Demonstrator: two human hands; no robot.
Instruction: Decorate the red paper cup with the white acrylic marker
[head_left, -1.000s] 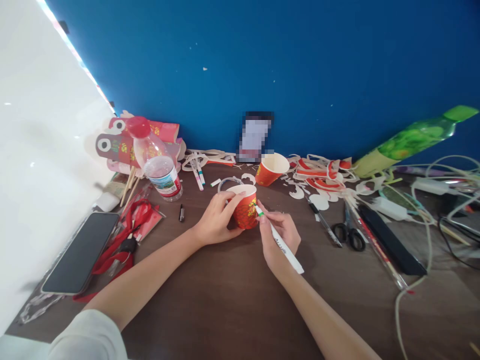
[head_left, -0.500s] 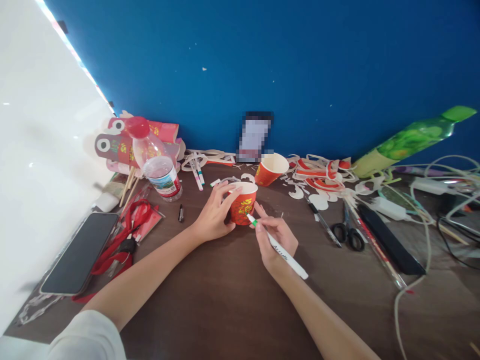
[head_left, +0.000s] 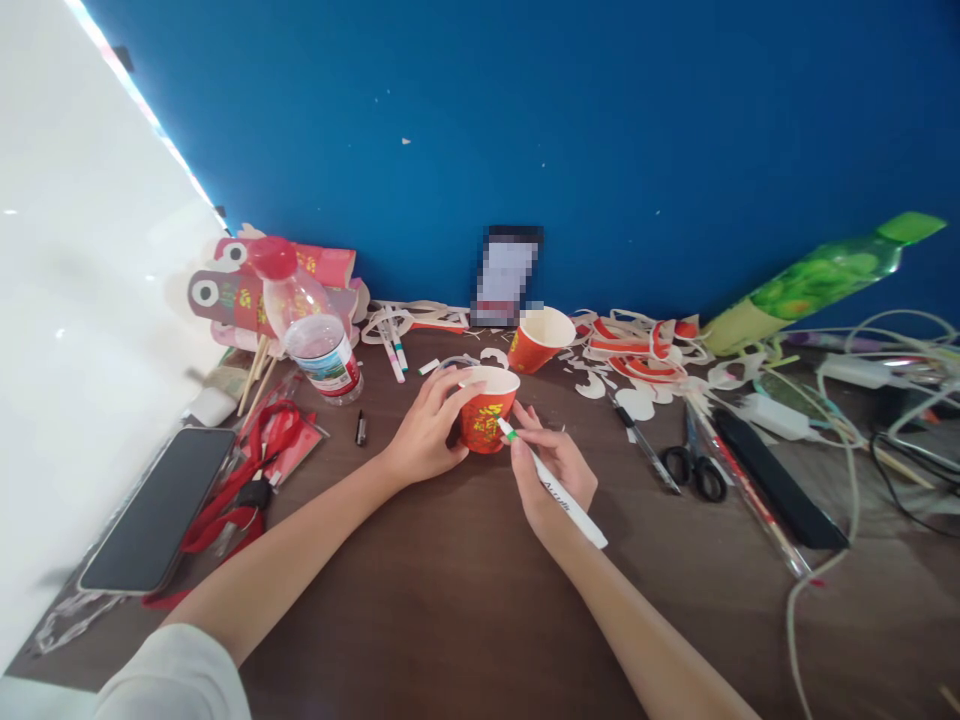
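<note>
A red paper cup (head_left: 486, 412) with gold print stands upright on the brown table (head_left: 465, 590). My left hand (head_left: 429, 428) wraps its fingers round the cup's left side and rim. My right hand (head_left: 553, 472) pinches a white marker (head_left: 553, 486) with a green band, and the marker's tip touches the cup's right side low down. A second red paper cup (head_left: 541, 338) leans tilted just behind.
A water bottle (head_left: 309, 328) with a red cap stands at the left, with paper-cup fish figures (head_left: 247, 288) behind it. A dark phone (head_left: 159, 508) and red lanyard (head_left: 247, 470) lie at the left. Scissors (head_left: 696, 466), a pen (head_left: 643, 446), paper scraps (head_left: 637, 362), cables (head_left: 870, 420) and a green bottle (head_left: 825, 276) crowd the right.
My right hand drew the marker back from the cup's upper side, then brought its tip to the cup again lower down. My left hand turned the cup slightly.
</note>
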